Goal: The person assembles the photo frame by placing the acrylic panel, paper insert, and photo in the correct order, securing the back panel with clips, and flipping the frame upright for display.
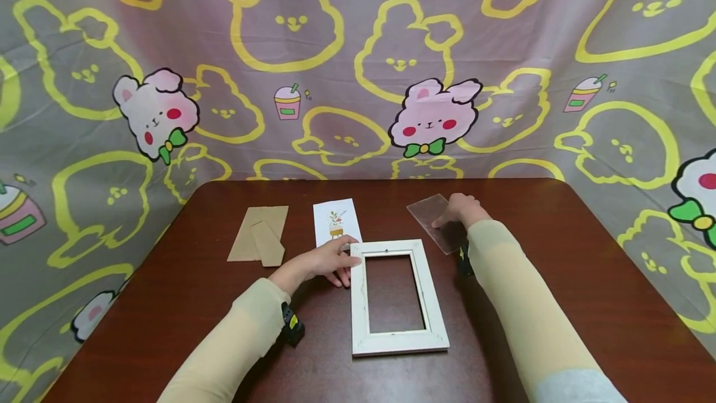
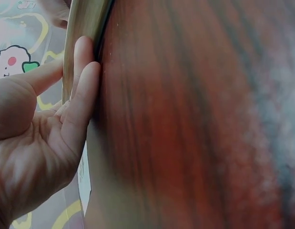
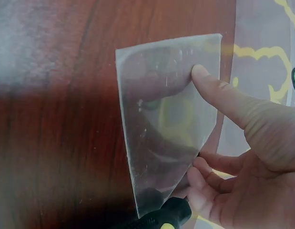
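we see two sleeved arms (image 1: 240,334) stretched over a dark wooden table (image 1: 570,254), the left hand (image 1: 327,260) gripping a white picture frame (image 1: 360,303) near its far left corner while the right hand (image 1: 463,209) pinches a clear sheet (image 1: 449,239). our right wrist view bares curled fingers (image 3: 218,181) at the sheet's edge that the head view largely hides, though only the latter shows the whole cardboard backing (image 1: 246,238); a strip of tabletop parts sheet from frame, and the illustrated card (image 1: 337,219) lies just beyond the left hand.
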A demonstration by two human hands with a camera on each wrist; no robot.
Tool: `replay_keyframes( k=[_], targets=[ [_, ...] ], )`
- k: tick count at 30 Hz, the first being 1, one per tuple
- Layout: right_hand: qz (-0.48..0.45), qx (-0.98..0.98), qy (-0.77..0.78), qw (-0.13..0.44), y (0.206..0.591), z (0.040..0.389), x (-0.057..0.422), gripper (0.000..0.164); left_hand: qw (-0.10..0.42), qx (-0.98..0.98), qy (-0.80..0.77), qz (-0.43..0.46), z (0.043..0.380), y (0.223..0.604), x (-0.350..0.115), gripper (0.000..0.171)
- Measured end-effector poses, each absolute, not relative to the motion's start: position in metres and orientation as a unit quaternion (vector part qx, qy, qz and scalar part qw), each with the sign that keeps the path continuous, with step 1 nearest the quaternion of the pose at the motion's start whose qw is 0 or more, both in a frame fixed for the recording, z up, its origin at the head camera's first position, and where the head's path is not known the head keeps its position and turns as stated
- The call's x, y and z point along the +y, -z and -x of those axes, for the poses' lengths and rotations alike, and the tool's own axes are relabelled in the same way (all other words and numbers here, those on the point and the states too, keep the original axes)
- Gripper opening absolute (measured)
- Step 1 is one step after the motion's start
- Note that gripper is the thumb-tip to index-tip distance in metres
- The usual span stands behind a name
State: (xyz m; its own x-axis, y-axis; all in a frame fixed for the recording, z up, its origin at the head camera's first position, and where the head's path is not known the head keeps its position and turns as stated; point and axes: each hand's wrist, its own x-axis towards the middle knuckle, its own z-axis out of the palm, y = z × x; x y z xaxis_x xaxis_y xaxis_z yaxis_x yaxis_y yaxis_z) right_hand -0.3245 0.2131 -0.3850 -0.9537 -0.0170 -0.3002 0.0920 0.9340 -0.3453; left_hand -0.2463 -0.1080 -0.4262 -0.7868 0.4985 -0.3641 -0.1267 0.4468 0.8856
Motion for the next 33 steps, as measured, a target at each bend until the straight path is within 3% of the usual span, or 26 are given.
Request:
replay_keyframes(
  k=[4, 20, 33],
  targets=[
    [-0.012, 0.970, 0.181, 0.160, 0.3901, 0.3341, 0.2210, 0.084, 0.306, 0.795, -0.511, -0.115, 0.2467, 0.4250, -0.1076, 0.040],
    [-0.061, 0.962, 0.204, 0.172, 0.3865, 0.3287, 0.2158, 0.076, 0.300, 0.800, -0.507, -0.115, 0.2467, 0.4255, -0.1070, 0.042],
    [-0.065, 0.962, 0.204, 0.170, 0.3846, 0.3280, 0.2124, 0.084, 0.304, 0.796, -0.509, -0.119, 0.2461, 0.4242, -0.1082, 0.041]
  ],
)
